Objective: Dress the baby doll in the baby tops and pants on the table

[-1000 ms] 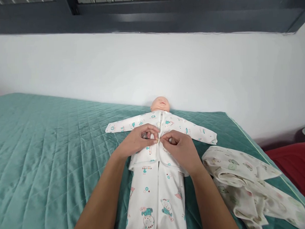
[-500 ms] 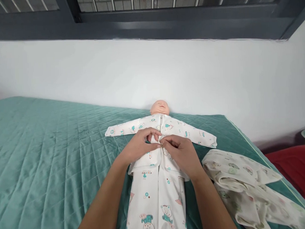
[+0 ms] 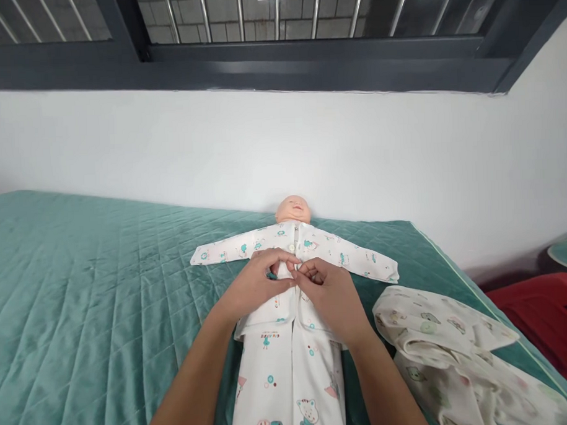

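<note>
My left hand (image 3: 260,280) and right hand (image 3: 330,294) mask the middle of the white top (image 3: 263,313); what lies at my fingertips is too small to tell. Lettering (image 3: 270,334) on the white trousers (image 3: 271,399) is illegible; their lower legs and my forearms (image 3: 198,364) are cropped below, as is the crumpled garment (image 3: 441,340). The right edge cuts the red object (image 3: 538,303), the upper edge the window (image 3: 278,67).

We count one left hand (image 3: 260,281), one right hand (image 3: 330,291), one doll (image 3: 293,209), one printed top (image 3: 263,312) with two sleeves (image 3: 231,248), one pair of trousers (image 3: 312,372), one green quilt (image 3: 105,305), one window frame (image 3: 278,65) and one heap of cloth (image 3: 436,331); how many garments make up that heap, we cannot tell.
</note>
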### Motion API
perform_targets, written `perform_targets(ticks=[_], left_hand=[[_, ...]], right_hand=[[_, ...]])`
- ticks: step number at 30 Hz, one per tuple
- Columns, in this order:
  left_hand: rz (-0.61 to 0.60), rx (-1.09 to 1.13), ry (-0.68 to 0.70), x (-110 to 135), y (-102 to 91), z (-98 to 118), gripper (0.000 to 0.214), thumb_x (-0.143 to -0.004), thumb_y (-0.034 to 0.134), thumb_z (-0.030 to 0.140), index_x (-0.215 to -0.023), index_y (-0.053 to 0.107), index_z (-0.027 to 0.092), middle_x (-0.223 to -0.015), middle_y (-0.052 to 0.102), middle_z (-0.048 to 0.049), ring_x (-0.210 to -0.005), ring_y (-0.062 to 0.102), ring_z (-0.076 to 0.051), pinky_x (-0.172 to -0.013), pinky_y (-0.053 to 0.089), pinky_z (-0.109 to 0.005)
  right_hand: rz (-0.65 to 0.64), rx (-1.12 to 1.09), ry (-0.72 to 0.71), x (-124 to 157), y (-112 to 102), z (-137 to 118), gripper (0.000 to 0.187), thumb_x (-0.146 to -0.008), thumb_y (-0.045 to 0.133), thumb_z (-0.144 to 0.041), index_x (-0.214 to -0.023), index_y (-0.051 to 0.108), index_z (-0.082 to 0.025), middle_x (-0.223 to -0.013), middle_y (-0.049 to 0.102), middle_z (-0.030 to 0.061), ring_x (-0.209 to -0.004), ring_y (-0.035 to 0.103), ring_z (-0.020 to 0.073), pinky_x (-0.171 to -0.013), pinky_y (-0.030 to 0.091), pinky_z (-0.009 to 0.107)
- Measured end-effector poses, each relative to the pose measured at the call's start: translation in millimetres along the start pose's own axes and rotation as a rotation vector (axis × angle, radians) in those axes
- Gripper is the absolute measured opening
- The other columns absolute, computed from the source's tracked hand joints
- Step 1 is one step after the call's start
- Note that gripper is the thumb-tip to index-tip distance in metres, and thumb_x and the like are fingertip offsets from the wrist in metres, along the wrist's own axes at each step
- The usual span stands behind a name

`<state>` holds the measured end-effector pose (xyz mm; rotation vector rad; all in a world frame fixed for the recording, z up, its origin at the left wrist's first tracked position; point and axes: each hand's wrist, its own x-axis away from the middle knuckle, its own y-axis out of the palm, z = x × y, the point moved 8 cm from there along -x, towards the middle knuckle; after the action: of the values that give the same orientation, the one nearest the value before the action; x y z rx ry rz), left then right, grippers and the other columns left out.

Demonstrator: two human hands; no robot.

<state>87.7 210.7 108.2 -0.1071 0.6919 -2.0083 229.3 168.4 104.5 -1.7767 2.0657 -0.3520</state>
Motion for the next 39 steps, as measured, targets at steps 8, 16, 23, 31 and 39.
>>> perform_targets(ticks=[8,16,23,31,39], left_hand=[[-0.015,0.120,0.037,-0.6,-0.5,3.1,0.019,-0.081,0.068,0.024,-0.099,0.072,0.027,-0.096,0.070,0.0003,-0.088,0.053,-0.017,-0.082,0.039,-0.030],[0.293,0.610,-0.054,1.1,-20.5,-24.1,0.022,-0.072,0.081,0.027,-0.090,0.070,0.021,-0.084,0.064,0.0002,-0.076,0.053,-0.011,-0.072,0.042,-0.024],[0.714,0.746,-0.229,7.7,-43.8,-61.9,0.036,-0.070,0.080,0.038,-0.098,0.065,0.022,-0.089,0.062,0.0013,-0.077,0.054,-0.012,-0.070,0.041,-0.024],[0.434,0.116,-0.201,-4.5,-31.3,-49.5,0.035,-0.078,0.069,0.047,-0.102,0.065,0.022,-0.095,0.058,-0.0013,-0.090,0.054,-0.018,-0.083,0.041,-0.030],[0.433,0.195,-0.257,0.1,-42.7,-60.5,0.027,-0.077,0.065,0.044,-0.089,0.062,0.020,-0.069,0.044,0.0051,-0.064,0.043,-0.013,-0.062,0.034,-0.025]], right_hand=[[0.026,-0.333,0.101,-2.6,-6.9,13.9,0.029,-0.081,0.070,-0.045,-0.075,0.061,-0.019,-0.059,0.053,-0.0049,-0.048,0.044,0.0091,-0.047,0.036,0.022],[0.255,-0.322,0.085,-4.2,-25.1,27.8,0.028,-0.080,0.071,-0.044,-0.072,0.061,-0.019,-0.061,0.050,-0.0050,-0.056,0.043,0.0097,-0.054,0.032,0.024],[0.380,-0.300,0.114,-11.7,-41.8,49.0,0.034,-0.075,0.070,-0.052,-0.073,0.063,-0.019,-0.068,0.058,-0.0017,-0.065,0.047,0.0147,-0.061,0.036,0.027],[0.133,-0.215,0.065,-11.8,-23.4,34.9,0.036,-0.077,0.072,-0.052,-0.074,0.052,-0.022,-0.063,0.042,-0.0063,-0.059,0.034,0.0113,-0.055,0.028,0.025],[0.302,-0.237,0.146,-15.4,-41.4,58.6,0.032,-0.076,0.066,-0.045,-0.066,0.045,-0.022,-0.062,0.040,-0.0062,-0.060,0.035,0.0120,-0.055,0.028,0.025]])
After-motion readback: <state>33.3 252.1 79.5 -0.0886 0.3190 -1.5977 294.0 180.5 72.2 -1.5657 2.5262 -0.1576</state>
